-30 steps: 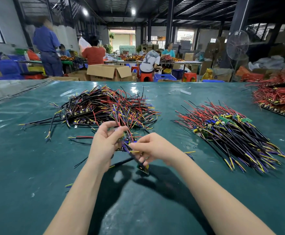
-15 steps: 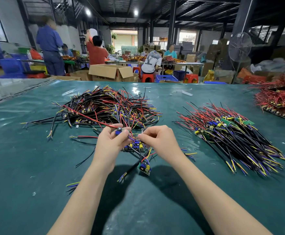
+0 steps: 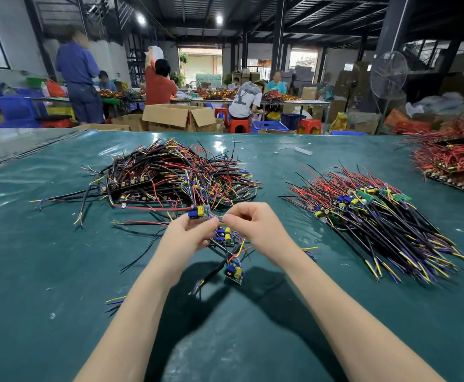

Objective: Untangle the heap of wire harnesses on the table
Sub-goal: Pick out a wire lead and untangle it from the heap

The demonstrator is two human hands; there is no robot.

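Wires (image 3: pixel 236 250), thin and glossy, pinched by left hand (image 3: pixel 186 238) and right hand (image 3: pixel 255 227).

left hand (image 3: pixel 186 238) pinches board (image 3: pixel 200 211) | right hand (image 3: pixel 255 227) pinches wires (image 3: pixel 220 217) | heap (image 3: pixel 170 175) behind | sorted pile (image 3: pixel 377 213) right

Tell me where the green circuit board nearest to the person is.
In the head view, the circuit board is at the centre, just below and between the left hand and the right hand.
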